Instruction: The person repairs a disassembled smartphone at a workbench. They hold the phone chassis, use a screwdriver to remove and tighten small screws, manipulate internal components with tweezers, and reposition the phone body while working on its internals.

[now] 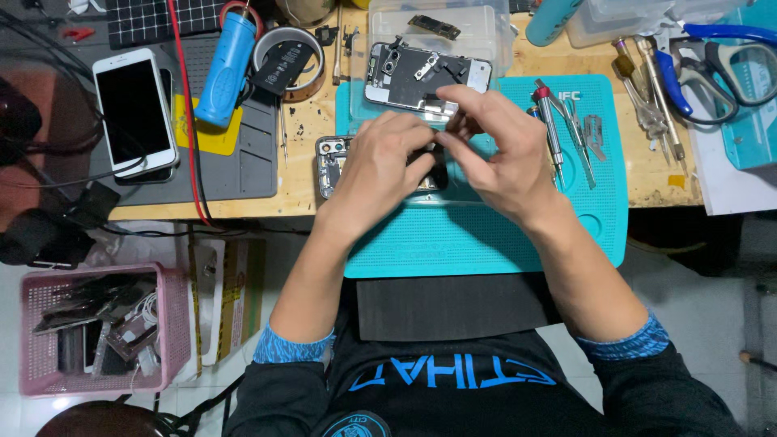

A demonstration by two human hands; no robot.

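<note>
Opened phone body [328,166]: lain directly beneath both sets of fingers, long axis crosswise. Left hand [380,166] pressed flat on it; right hand [498,150] fingertips pinched together, contents indiscernible.

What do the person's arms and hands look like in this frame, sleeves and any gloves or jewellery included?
Both hands are bare: no gloves, and no rings or watch visible on the left hand or right hand. The forearms are uncovered. Dark sleeves are pushed up near the elbows, each ending in a blue patterned cuff: left cuff, right cuff.
</note>
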